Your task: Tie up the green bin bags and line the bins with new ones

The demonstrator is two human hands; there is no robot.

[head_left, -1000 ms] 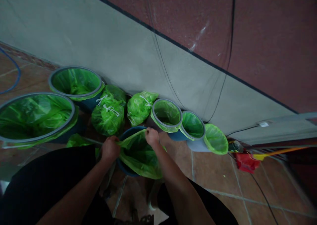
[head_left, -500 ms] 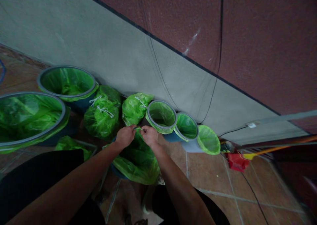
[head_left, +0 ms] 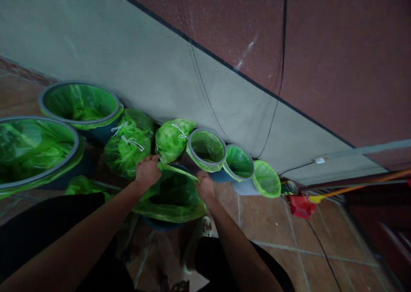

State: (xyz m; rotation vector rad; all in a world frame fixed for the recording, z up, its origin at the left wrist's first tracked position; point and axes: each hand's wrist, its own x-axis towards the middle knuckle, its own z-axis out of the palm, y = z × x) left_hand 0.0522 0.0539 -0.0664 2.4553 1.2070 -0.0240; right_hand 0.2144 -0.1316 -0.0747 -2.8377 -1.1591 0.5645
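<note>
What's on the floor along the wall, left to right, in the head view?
Rear large bin → clustered tied green bags → single tied green bag → smaller grey-rimmed bin → blue bin → pale bin → red dustpan

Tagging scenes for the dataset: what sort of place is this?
Probably a bin area beside a wall: lined bins, tied green bags and an apparent red dustpan on tiled floor.
</note>
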